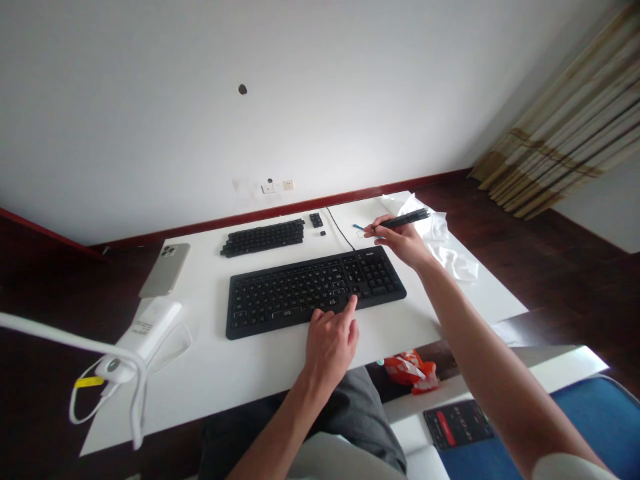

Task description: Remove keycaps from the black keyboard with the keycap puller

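A black keyboard (290,297) lies at a slant on the white table. Its keys look bare, like wells without caps. My left hand (331,343) reaches over its front edge, the index finger stretched onto the lower right keys and the other fingers curled, holding nothing. Above the keyboard's far right corner, my right hand (400,240) grips a slim black brush (407,218), its wider, streaked end pointing right. By the right fingertips is a small blue stick-like piece (358,227). Behind the keyboard, black keycaps (265,237) lie in rows, with a small group (316,220) and one loose keycap (323,233).
A phone (166,270) and a white power strip (145,333) with a looped cable are on the left of the table (210,373). Crumpled white plastic (445,243) lies at right. Below sit an orange packet (411,371) and another phone (457,425) on a blue seat.
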`<action>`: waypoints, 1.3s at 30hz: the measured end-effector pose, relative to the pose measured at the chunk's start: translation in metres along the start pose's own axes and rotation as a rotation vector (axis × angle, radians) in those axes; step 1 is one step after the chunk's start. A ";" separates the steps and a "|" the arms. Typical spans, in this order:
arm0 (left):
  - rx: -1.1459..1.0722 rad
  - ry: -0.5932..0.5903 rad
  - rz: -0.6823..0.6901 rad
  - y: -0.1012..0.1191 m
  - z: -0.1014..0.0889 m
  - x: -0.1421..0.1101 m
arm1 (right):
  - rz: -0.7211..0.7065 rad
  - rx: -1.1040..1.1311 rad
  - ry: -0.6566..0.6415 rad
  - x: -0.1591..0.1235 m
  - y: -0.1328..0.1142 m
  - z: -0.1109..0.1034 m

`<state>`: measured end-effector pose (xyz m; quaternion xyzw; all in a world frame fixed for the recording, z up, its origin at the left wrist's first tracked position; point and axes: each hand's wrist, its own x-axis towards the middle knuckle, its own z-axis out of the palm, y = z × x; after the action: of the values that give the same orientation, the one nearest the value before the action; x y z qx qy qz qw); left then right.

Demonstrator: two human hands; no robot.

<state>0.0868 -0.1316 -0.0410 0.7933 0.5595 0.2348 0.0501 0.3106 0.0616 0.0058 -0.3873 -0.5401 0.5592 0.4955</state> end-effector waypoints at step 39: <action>0.227 -0.185 -0.282 -0.109 -0.026 0.176 | 0.159 0.427 0.107 0.009 0.043 -0.024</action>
<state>0.0282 0.0647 0.0004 0.7259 0.6808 0.0871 0.0440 0.3266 0.0789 -0.0385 -0.3438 -0.3503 0.6769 0.5486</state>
